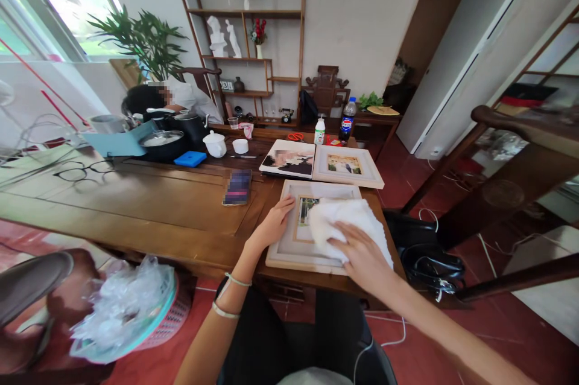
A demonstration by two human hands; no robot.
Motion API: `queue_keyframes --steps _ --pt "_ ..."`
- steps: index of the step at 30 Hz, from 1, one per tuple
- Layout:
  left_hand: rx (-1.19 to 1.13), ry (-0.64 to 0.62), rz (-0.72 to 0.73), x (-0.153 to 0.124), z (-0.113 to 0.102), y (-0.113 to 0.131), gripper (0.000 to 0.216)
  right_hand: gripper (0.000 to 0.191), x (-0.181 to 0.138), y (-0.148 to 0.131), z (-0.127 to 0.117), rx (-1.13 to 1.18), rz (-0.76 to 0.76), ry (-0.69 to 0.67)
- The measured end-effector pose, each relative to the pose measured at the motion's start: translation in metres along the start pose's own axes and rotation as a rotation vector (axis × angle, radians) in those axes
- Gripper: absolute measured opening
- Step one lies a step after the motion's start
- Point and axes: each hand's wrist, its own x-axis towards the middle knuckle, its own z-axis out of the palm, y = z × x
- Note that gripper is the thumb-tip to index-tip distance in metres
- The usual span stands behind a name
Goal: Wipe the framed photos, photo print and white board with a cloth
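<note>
A light wooden picture frame (279, 252) with a small photo in its middle lies flat at the table's front edge. My left hand (274, 223) grips its left side, fingers together over the rim and thumb hidden. My right hand (362, 255) presses a bunched white cloth (357, 219) onto the frame's right half, the fingers closed on the cloth. Part of the photo and the right rim are covered by the cloth. Just behind lie a second framed photo (368, 171) and a large printed picture (292, 155), side by side.
A phone (237, 187) lies left of the frame on the wooden table (181, 204). Behind stand a cola bottle (348, 119), a white bottle (319, 131), a lidded white pot (215, 144) and a cup (240, 146). A plastic-filled basket (169, 318) sits lower left. Another person (190, 98) leans down across the table.
</note>
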Motion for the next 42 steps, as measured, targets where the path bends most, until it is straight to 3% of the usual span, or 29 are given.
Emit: queue_keyframes --steps 5,8,11,16,19,23,30,34,37,42 --pt "0.008 -0.028 0.006 0.001 -0.003 -0.001 0.051 0.057 0.038 0.076 0.002 -0.157 0.207 0.133" --pt "0.003 -0.033 -0.003 0.002 -0.003 -0.002 0.050 0.057 0.051 0.091 0.003 -0.175 0.222 0.116" --pt "0.009 -0.022 -0.003 0.003 -0.002 -0.002 0.050 0.055 0.045 0.069 0.001 -0.150 0.126 0.006" --pt "0.009 -0.016 -0.011 0.003 -0.001 0.000 0.050 0.055 0.004 -0.013 -0.010 -0.049 0.018 -0.093" --pt "0.030 -0.019 0.003 0.003 -0.002 -0.001 0.050 0.054 -0.013 -0.044 -0.011 0.044 -0.035 -0.115" --pt "0.035 -0.055 -0.007 0.003 -0.005 0.000 0.049 0.058 -0.005 -0.032 -0.004 0.072 -0.021 -0.091" --pt "0.004 -0.072 -0.026 0.003 -0.007 0.003 0.046 0.058 0.040 0.055 0.001 -0.188 0.189 0.071" --pt "0.012 -0.060 -0.017 0.003 -0.005 0.002 0.047 0.056 0.059 0.082 0.004 -0.243 0.214 0.118" --pt "0.016 -0.033 -0.009 0.003 -0.003 0.002 0.048 0.056 0.057 0.072 0.005 -0.177 0.105 0.026" --pt "0.028 -0.011 0.003 0.002 -0.001 0.001 0.051 0.057 0.013 0.001 -0.011 -0.072 0.051 -0.114"
